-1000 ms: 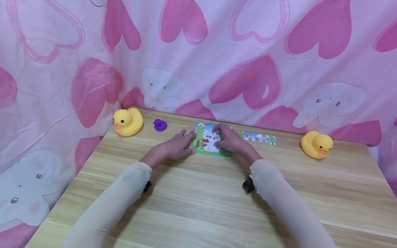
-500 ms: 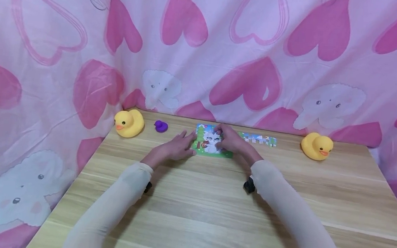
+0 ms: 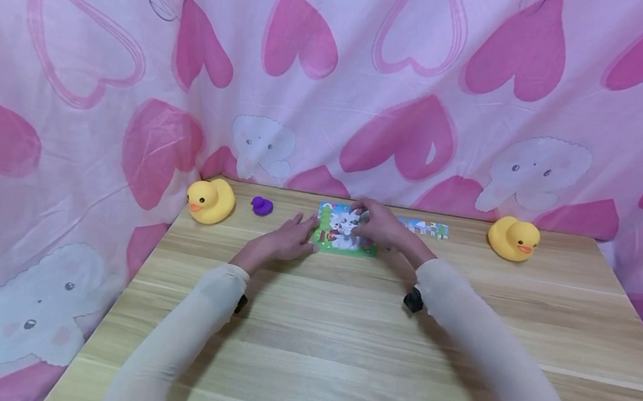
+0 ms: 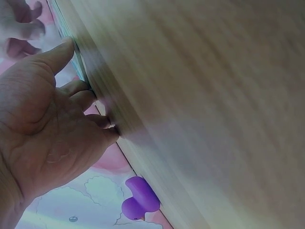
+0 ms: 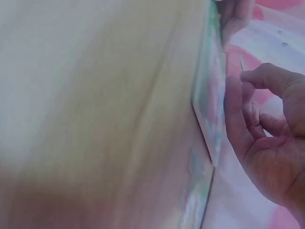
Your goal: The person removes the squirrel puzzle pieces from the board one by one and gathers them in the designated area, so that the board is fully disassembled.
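Pinching a thin flat piece (image 5: 241,65), the right hand (image 3: 384,226) is hovering over a colourful rectangular puzzle board (image 3: 341,232). The left hand (image 3: 289,238) is touching its edge with spread fingers.

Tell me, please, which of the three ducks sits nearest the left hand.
The purple duck; both yellow ducks are larger and farther from the left hand.

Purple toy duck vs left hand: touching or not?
Apart. The head view shows bare wooden tabletop between the purple toy duck and the left hand; the left wrist view also shows a gap.
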A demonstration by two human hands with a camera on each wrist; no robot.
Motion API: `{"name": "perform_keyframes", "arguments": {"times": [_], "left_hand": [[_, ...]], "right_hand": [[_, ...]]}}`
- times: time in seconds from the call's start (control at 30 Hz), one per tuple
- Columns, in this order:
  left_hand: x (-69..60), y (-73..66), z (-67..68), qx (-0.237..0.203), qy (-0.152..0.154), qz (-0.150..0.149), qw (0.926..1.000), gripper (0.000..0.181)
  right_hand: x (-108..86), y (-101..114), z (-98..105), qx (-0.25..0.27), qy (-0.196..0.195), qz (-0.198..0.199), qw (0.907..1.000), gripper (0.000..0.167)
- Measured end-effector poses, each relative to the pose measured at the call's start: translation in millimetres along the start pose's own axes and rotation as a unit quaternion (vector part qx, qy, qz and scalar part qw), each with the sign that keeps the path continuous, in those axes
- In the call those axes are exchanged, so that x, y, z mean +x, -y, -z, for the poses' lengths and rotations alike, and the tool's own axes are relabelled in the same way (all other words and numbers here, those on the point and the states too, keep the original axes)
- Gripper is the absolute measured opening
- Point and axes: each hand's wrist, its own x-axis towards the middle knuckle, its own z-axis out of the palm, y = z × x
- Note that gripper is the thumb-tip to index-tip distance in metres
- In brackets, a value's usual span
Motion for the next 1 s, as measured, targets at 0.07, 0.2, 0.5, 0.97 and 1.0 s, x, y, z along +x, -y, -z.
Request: {"name": "perform_keyframes", "arguments": {"times": [0.07,0.2,0.5,0.97,1.0], "left_hand": [[1.1,3.2,-1.2,-0.005,-0.001,-0.003,1.0,0.084],[-2.6,-1.5,1.1,0.001,0.002,0.003,1.0,0.083],[-5.8,-9.3,4.2,0.02,0.002,0.013,0.9997,0.082],[-7.9,-13.0,3.8,0.018,0.001,0.013,0.9998,0.079],[-7.8,-12.7,3.6,0.017,0.003,0.012,0.9998,0.079]], "right_hand": [[-8.9,-2,10,0.006,0.003,0.018,0.9998,0.066],[-28.0,-16,35,-0.012,0.007,0.053,0.9985,0.065],[-69.2,-55,81,-0.127,-0.025,0.072,0.989,0.06],[-92.7,-91,93,-0.174,-0.011,0.008,0.9846,0.054],[-93.1,-92,93,-0.175,-0.009,0.003,0.9846,0.054]]}}
